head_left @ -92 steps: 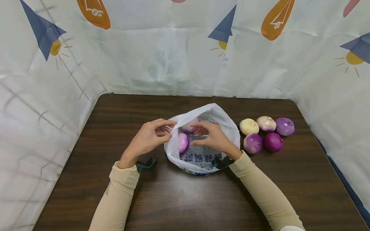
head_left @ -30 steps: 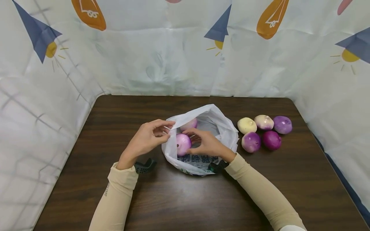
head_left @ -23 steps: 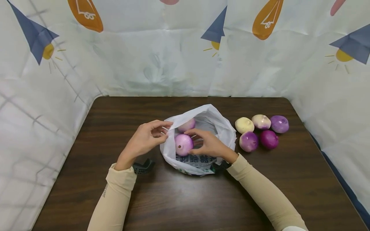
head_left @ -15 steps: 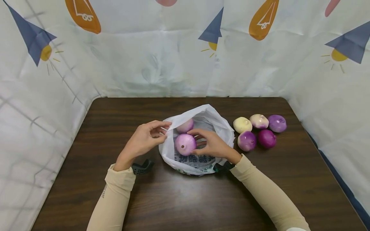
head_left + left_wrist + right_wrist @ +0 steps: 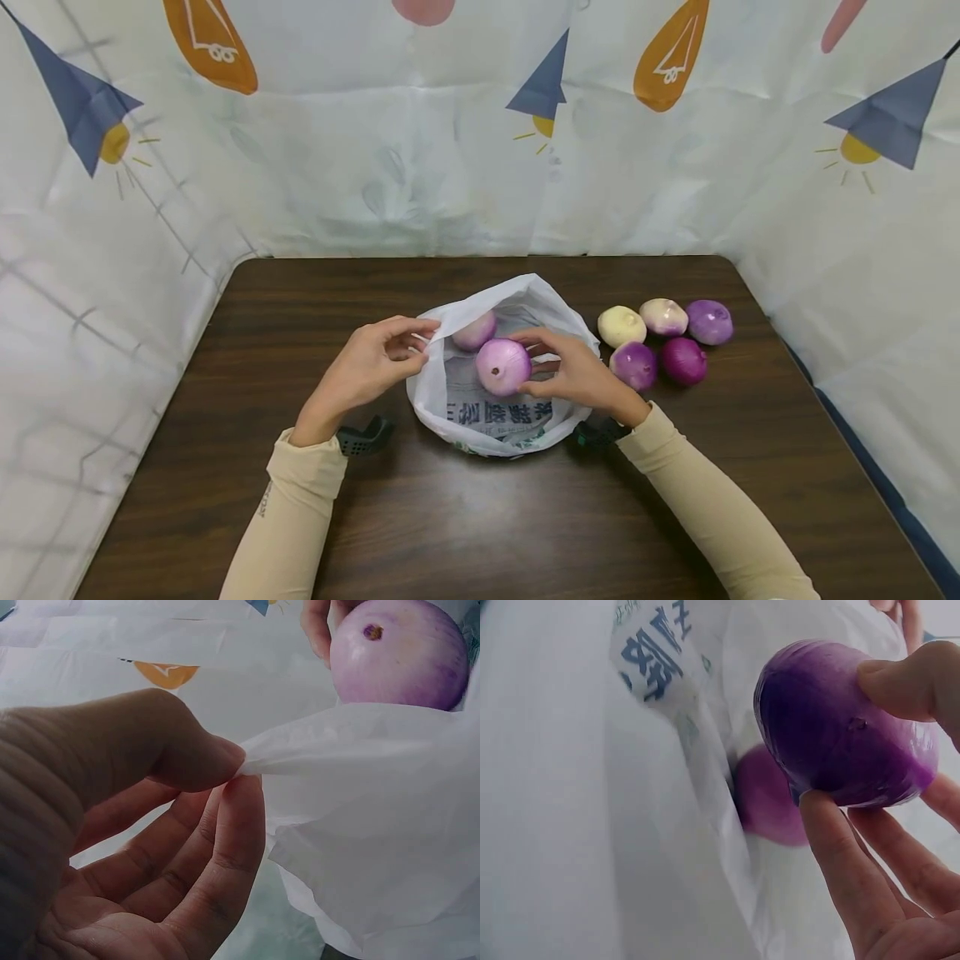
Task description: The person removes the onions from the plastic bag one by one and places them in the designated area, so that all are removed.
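Note:
A white plastic bag (image 5: 431,392) with dark printing lies on the table with its mouth spread wide. My left hand (image 5: 367,362) pinches the left edge of that mouth between thumb and forefinger, plain in the left wrist view. Over the bag's opening, my right hand (image 5: 573,371) holds a purple onion (image 5: 503,367), thumb on one side and fingertips on the other. In the right wrist view this onion (image 5: 840,727) looks glossy and deep violet. A second onion (image 5: 474,332) sits inside the bag behind it, partly covered by the bag's folded edge.
To the bag's right on the brown table (image 5: 465,533) lie several onions: a pale one (image 5: 621,326), a white-and-purple one (image 5: 663,317), violet ones (image 5: 709,322) and a dark magenta one (image 5: 684,361). A printed white cloth (image 5: 337,167) hangs behind and at the sides.
My right hand has taken hold of an onion inside the bag and moved it up and to the right. My left hand keeps its pinch on the bag's edge. The head view has shifted slightly.

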Motion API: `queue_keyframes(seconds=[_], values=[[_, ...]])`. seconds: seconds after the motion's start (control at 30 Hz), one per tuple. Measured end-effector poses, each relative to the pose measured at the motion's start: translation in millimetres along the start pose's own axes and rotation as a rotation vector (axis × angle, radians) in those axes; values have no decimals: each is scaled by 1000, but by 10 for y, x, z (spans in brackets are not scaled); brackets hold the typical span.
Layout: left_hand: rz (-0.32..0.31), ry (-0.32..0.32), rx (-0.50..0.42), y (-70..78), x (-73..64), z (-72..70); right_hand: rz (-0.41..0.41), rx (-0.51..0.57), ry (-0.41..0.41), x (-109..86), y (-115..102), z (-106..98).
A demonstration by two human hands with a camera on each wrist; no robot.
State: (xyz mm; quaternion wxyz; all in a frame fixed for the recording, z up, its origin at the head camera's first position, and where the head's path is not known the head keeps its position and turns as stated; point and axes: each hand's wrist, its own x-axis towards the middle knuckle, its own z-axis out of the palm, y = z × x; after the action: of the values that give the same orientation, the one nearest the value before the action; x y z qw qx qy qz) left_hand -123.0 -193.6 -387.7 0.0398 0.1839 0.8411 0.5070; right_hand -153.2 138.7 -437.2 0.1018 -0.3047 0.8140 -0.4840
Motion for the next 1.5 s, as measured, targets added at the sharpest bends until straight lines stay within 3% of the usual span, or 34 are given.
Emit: queue_keyframes(seconds=[1.03, 1.5], values=[[-22, -7, 52, 5, -3, 1, 157, -80, 290, -725, 165, -836], [-33, 5, 73, -10, 5, 14, 141, -93, 430, -955, 167, -1139]])
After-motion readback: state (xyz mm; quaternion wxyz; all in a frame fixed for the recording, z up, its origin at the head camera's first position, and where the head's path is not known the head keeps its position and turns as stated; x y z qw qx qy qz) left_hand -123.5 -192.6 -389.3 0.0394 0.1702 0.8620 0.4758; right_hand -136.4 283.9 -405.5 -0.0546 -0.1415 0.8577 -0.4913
